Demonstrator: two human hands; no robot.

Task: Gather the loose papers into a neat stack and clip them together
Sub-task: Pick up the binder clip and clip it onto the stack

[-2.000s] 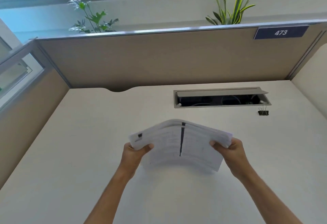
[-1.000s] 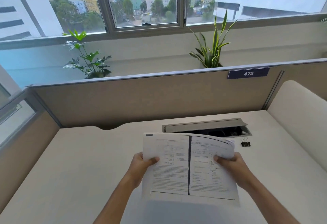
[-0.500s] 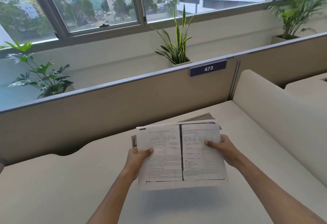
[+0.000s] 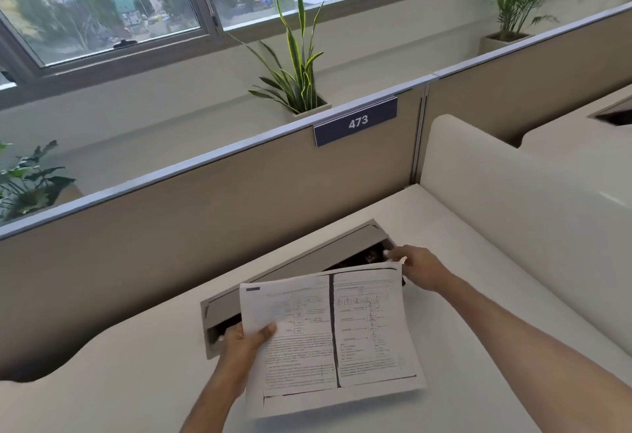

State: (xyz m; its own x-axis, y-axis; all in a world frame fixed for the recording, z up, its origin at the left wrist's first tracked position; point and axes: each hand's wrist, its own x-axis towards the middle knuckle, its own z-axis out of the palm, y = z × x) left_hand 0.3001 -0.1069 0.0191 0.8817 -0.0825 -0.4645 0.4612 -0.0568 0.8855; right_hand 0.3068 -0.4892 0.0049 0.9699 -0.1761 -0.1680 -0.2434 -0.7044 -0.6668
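The paper stack [image 4: 328, 337], printed sheets with a dark line down the middle, hangs tilted above the white desk [image 4: 119, 381]. My left hand [image 4: 244, 343] grips its left edge, thumb on top. My right hand [image 4: 422, 268] is at the stack's top right corner with its fingers curled. Whether those fingers pinch the corner is unclear. A small dark shape [image 4: 404, 283], possibly the binder clip, peeks out just under that hand at the paper's edge, mostly hidden.
An open grey cable tray [image 4: 290, 268] is set into the desk behind the papers. A beige partition [image 4: 205, 213] with a "473" sign [image 4: 357, 121] closes off the back. A white side panel [image 4: 513, 213] stands to the right. Potted plants sit beyond.
My right hand has left the stack's right edge and moved up to its top right corner near the tray's end. The view has swung right. My left hand keeps its grip.
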